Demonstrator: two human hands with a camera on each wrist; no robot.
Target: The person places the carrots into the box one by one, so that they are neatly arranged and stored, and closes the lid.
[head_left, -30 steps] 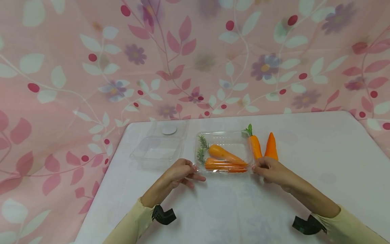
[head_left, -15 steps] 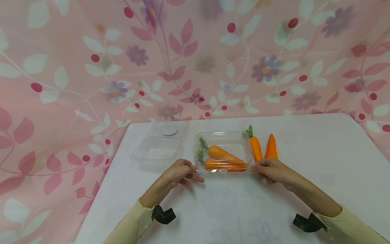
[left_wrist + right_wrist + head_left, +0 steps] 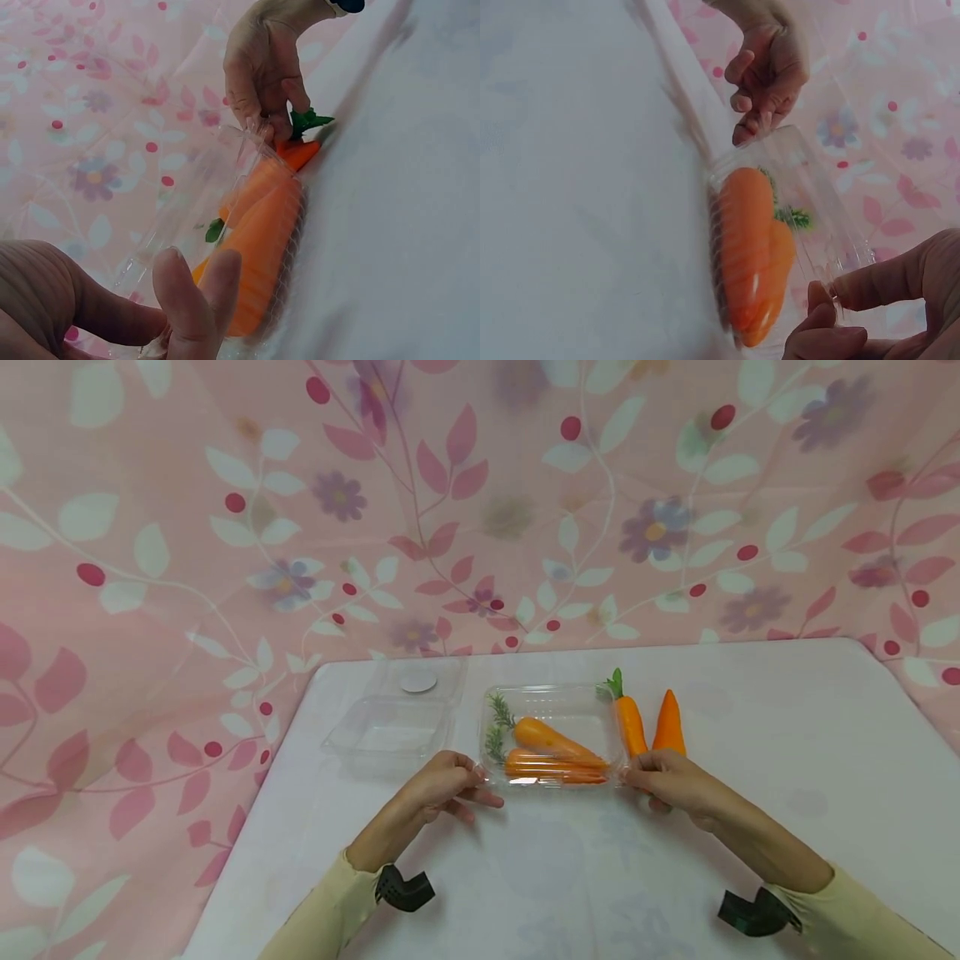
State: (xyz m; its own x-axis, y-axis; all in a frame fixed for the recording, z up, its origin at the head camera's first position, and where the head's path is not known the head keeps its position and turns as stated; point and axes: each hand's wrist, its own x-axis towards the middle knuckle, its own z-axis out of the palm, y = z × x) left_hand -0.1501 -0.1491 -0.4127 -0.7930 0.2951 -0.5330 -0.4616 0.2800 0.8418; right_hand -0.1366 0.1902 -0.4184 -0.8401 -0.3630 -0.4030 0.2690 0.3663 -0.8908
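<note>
A clear plastic clamshell box (image 3: pixel 570 700) stands in the middle of the table with its lid down. Inside it lie carrots (image 3: pixel 553 740) with feathery green tops toward the left. At the front left corner my left hand (image 3: pixel 447 783) pinches the box's rim between thumb and finger, its other fingers spread. My right hand (image 3: pixel 670 779) pinches the front right corner the same way. Through the clear wall, the right wrist view shows two orange carrots (image 3: pixel 744 232) side by side. Each wrist view also shows the opposite hand at the far corner.
Just right of the box lies a carrot with a leafy green top (image 3: pixel 632 725). Beside it is another carrot (image 3: pixel 669 723), its lower end behind my right hand. A second clear clamshell box (image 3: pixel 390 727), lid open with a white round label (image 3: pixel 417 681), sits at left.
Both hands keep their grip at the front corners and the box stays in place. Only the right hand's lower fingers have shifted slightly.
</note>
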